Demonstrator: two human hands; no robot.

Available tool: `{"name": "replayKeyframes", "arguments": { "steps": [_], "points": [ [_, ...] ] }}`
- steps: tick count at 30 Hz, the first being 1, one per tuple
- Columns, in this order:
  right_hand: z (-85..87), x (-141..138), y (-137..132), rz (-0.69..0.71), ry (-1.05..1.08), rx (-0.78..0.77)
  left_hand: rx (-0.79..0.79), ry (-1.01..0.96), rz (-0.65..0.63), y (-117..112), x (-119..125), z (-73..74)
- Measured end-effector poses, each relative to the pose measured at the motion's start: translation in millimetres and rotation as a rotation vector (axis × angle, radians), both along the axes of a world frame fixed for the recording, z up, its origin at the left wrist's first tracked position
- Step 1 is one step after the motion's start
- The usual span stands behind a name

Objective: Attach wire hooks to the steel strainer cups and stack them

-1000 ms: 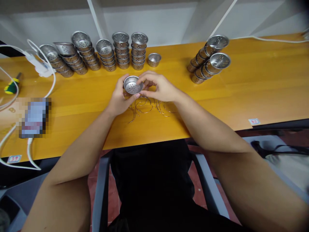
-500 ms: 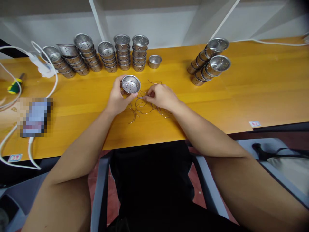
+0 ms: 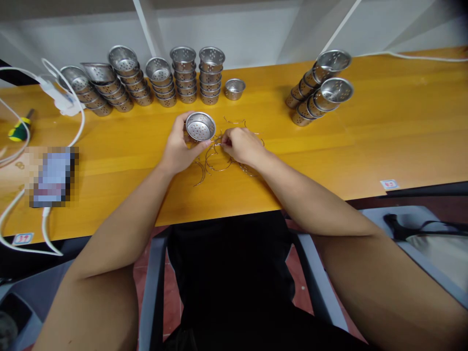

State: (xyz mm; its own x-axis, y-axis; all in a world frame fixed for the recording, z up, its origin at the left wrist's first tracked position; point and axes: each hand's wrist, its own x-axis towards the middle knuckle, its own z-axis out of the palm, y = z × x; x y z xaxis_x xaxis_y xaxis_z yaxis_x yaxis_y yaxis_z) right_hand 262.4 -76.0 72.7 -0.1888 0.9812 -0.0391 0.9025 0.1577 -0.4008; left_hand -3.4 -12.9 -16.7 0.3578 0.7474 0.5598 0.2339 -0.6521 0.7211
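Observation:
My left hand (image 3: pixel 181 148) is closed around a round, perforated metal strainer cup (image 3: pixel 201 127), tilted so its inside faces me. Just to the right of the cup, over the table, the fingers of my right hand (image 3: pixel 241 145) pinch a thin curved wire. Its far part is lost among the others. Several more curved wires (image 3: pixel 219 169) lie loosely tangled on the table beneath and around both hands, partly hidden by them.
Stacked perforated cups (image 3: pixel 188 78) line the back left, with a single cup (image 3: pixel 234 89) beside them. Two leaning stacks (image 3: pixel 321 92) stand at the right. A phone (image 3: pixel 54 176), white cables (image 3: pixel 44 229) and a screwdriver (image 3: pixel 20 129) lie at the left.
The cup in my left hand has shifted slightly right. My right hand stays almost in place, its fingers drawn in a little closer over the wires.

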Motion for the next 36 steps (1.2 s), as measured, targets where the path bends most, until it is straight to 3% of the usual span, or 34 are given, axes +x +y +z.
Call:
{"name": "replayKeyframes", "arguments": {
  "steps": [4,7,10,14,19,22,25,32,36],
  "points": [
    [-2.3,0.8,0.4,0.01,-0.018,-0.002,0.022,-0.021,-0.021,3.1,-0.2,-3.5],
    [-8.9,8.6,6.5,0.039,0.083,0.044,0.036,-0.049,-0.025,5.5,0.5,-6.6],
    [-19.2,18.5,17.5,0.079,0.333,0.099,0.048,-0.075,-0.038,7.2,1.2,-6.8],
    [-35.7,27.7,34.3,0.072,0.714,0.038,0.14,-0.087,-0.061,9.4,1.5,0.1],
    [-51.2,36.1,53.5,0.05,0.983,0.106,0.246,-0.139,-0.145,15.8,2.6,2.8],
    [-54.2,39.2,59.2,0.076,1.015,0.171,0.193,-0.164,-0.151,20.2,3.5,-2.7],
    [-53.7,39.3,59.0,0.133,1.023,0.217,0.159,-0.191,-0.079,20.9,3.6,-5.1],
    [-48.5,36.8,51.2,0.234,1.033,0.223,0.234,-0.144,0.028,13.6,-0.9,4.5],
    [-48.0,37.3,50.6,0.232,1.018,0.255,0.225,-0.146,0.007,12.9,1.9,4.7]
  ]
}}
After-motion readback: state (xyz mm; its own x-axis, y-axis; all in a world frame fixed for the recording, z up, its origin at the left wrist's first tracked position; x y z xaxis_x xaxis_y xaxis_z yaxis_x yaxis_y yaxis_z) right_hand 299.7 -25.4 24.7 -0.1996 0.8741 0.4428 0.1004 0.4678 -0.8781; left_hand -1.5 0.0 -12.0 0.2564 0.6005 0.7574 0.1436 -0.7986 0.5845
